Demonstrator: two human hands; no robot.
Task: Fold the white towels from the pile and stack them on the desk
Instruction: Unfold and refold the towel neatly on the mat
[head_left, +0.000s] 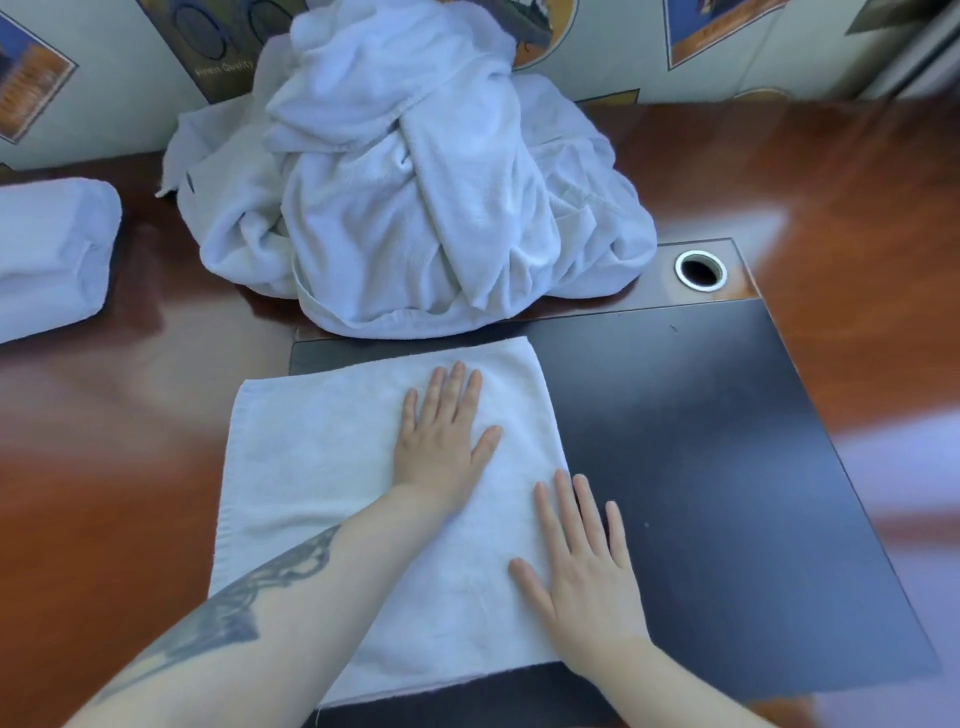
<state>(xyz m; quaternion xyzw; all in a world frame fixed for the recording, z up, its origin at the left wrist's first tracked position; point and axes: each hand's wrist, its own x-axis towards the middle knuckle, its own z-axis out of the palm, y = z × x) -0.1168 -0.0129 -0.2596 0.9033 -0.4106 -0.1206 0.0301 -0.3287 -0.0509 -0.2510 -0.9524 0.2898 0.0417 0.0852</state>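
A folded white towel (322, 483) lies flat in front of me, partly on the brown desk (93, 467) and partly on a black pad (701, 441). My left hand (441, 441) presses flat on the towel's upper right part, fingers straight. Flat as well, my right hand (587, 566) rests on the towel's right edge, with its fingers reaching onto the pad. Behind the towel a big heap of crumpled white towels (415, 182) stands against the wall. At the far left sits a stack of folded white towels (47, 254).
A round metal-rimmed cable hole (700, 269) opens in the desk to the right of the heap. Posters cover the wall (114, 78) behind the desk. Bare brown desk surface stretches to the right of the pad.
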